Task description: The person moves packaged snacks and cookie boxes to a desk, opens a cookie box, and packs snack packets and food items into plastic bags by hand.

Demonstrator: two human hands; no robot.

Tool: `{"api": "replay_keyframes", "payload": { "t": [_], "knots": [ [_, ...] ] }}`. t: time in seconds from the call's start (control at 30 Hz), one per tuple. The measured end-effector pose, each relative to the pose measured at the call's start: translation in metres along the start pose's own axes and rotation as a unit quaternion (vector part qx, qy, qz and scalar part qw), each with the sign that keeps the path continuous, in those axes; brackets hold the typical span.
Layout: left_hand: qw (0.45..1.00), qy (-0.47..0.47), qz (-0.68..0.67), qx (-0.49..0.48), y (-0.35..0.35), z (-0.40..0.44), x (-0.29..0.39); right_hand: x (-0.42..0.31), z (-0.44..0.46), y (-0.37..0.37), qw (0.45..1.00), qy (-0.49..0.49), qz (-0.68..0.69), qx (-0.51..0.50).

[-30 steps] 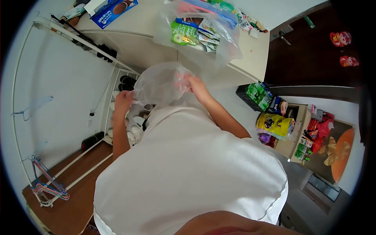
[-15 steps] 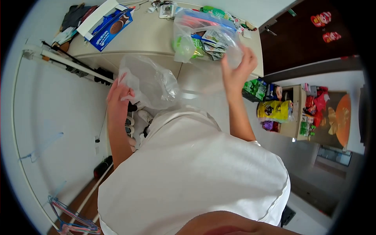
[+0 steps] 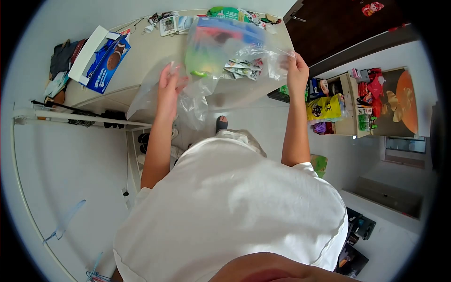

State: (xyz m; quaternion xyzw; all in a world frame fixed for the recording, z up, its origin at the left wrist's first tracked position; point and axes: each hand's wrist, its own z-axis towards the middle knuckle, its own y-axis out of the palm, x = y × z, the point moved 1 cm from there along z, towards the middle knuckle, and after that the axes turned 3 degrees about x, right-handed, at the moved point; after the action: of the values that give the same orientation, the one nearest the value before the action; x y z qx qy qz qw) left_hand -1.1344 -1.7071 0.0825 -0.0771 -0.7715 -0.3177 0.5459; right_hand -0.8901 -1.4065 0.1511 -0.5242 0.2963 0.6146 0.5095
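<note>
A thin clear plastic bag [image 3: 195,105] spreads between my two hands in front of the cabinet. My right hand [image 3: 297,70] pinches its right edge and pulls it taut. On the left, my left hand [image 3: 169,87] has its fingers in the loose film and grips it, the fingertips partly veiled by the plastic. Behind and through the film, small printed sachets [image 3: 244,69] and a blue-topped bag of green and red packages [image 3: 223,33] show on the cabinet top. I cannot tell which of these lie inside the clear bag.
An opened blue biscuit box [image 3: 109,63] lies left on the cabinet top [image 3: 141,51]. A green packet [image 3: 223,11] and small items line the back. A white rail [image 3: 84,116] runs along the left. Shelves with a yellow bag [image 3: 325,108] stand at right.
My left hand has moved up and right, the right hand slightly down and right. The film is now stretched over the packages. The view has shifted, and a foot shows below.
</note>
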Motion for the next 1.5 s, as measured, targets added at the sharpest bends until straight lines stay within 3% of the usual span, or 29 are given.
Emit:
{"api": "replay_keyframes", "payload": {
  "t": [0.03,0.13,0.17,0.23,0.3,0.33,0.37,0.4,0.47,0.5,0.57,0.6,0.67,0.77,0.9,1.13,1.2,1.33,1.43,1.5],
  "knots": [
    [1.0,0.0,0.001,-0.001,0.005,0.005,-0.003,0.0,0.002,-0.006,1.0,0.0,0.0,0.001],
    [0.999,-0.01,0.014,-0.028,0.021,0.017,-0.007,-0.015,0.008,-0.02,0.979,0.038,0.035,-0.199],
    [1.0,-0.018,0.017,0.004,0.024,0.016,-0.004,-0.021,0.014,-0.024,0.978,0.039,0.039,-0.2],
    [0.999,-0.028,0.025,0.038,0.019,0.016,0.001,-0.025,0.033,-0.025,0.939,0.02,0.146,-0.31],
    [0.986,0.073,0.148,0.021,0.006,0.016,0.014,-0.015,0.065,-0.017,0.918,0.02,0.186,-0.351],
    [0.976,0.106,0.191,0.018,0.01,0.012,0.026,-0.002,0.088,-0.007,0.944,0.051,0.118,-0.303],
    [0.99,0.052,0.113,0.067,0.013,0.008,0.04,0.012,0.111,0.004,0.962,0.082,0.047,-0.255],
    [0.993,-0.002,0.033,0.117,0.02,0.003,0.058,0.031,0.131,0.019,0.965,0.063,-0.049,-0.249],
    [0.988,0.017,0.043,0.147,0.027,-0.005,0.083,0.064,0.163,0.061,0.963,-0.024,-0.157,-0.217],
    [0.983,0.035,0.048,0.172,0.03,-0.009,0.094,0.077,0.183,0.083,0.962,-0.021,-0.152,-0.224],
    [0.977,0.065,0.058,0.194,0.04,-0.017,0.114,0.096,0.21,0.121,0.91,-0.103,-0.347,-0.203],
    [0.972,0.095,0.063,0.207,0.045,-0.019,0.123,0.096,0.211,0.137,0.91,-0.103,-0.342,-0.21],
    [0.963,0.135,0.082,0.217,0.052,-0.024,0.139,0.087,0.214,0.161,0.852,-0.066,-0.465,-0.231],
    [0.95,0.184,0.097,0.234,0.067,-0.027,0.164,0.082,0.212,0.172,0.837,-0.074,-0.487,-0.24],
    [0.927,0.265,0.139,0.225,0.081,-0.017,0.189,0.086,0.221,0.179,0.828,-0.075,-0.476,-0.288],
    [0.936,0.343,0.023,0.078,0.066,0.02,0.206,0.084,0.232,0.18,0.814,-0.032,-0.492,-0.308],
    [0.932,0.359,-0.007,0.054,0.055,0.025,0.207,0.106,0.246,0.184,0.829,0.009,-0.363,-0.426],
    [0.942,0.321,-0.027,0.093,0.031,0.028,0.194,0.11,0.246,0.181,0.873,-0.06,-0.339,-0.346],
    [0.958,0.271,-0.04,0.085,0.011,0.025,0.175,0.091,0.246,0.171,0.895,-0.028,-0.279,-0.347],
    [0.967,0.219,-0.059,0.116,0.004,0.019,0.165,0.079,0.246,0.166,0.933,0.005,-0.165,-0.321]
  ]
}}
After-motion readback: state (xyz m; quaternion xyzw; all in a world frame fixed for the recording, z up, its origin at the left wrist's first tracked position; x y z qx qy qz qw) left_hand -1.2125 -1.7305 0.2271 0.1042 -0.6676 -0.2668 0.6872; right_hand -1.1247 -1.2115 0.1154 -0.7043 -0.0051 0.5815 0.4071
